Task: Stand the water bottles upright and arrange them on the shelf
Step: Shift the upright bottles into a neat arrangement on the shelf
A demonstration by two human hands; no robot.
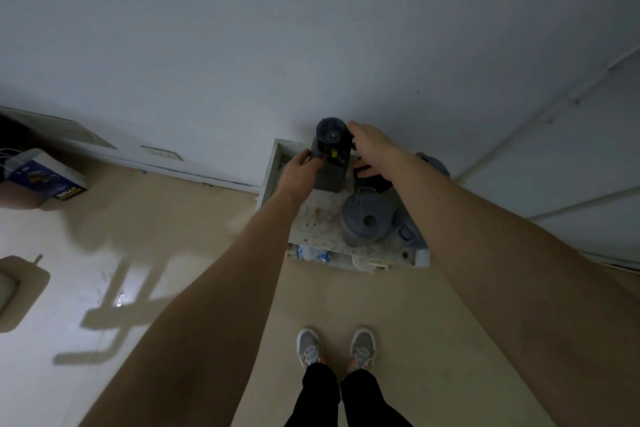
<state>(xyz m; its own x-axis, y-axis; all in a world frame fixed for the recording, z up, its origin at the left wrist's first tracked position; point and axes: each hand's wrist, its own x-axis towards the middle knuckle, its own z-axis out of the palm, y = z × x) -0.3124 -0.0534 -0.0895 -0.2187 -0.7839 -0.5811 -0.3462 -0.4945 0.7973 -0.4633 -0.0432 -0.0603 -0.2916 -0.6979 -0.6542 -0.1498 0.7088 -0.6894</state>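
A tall grey bottle [329, 163] with a dark lid and a yellow button stands upright at the back of the white shelf top [313, 218], near the wall. My left hand [298, 173] grips its left side and my right hand [372, 146] holds its right side by the lid. In front stands a wider grey bottle [366, 218] with a grey lid, upright. A blue-grey bottle [410, 234] sits to its right, partly hidden by my right forearm. Another grey bottle [434, 165] shows behind that arm. A dark object [372, 177] lies under my right wrist.
The shelf stands in a corner against white walls. A lower shelf level [346, 258] holds small items. A blue-and-white box [48, 177] sits on the beige floor at the left, by a wall socket [161, 152]. My feet in grey shoes [336, 347] stand in front.
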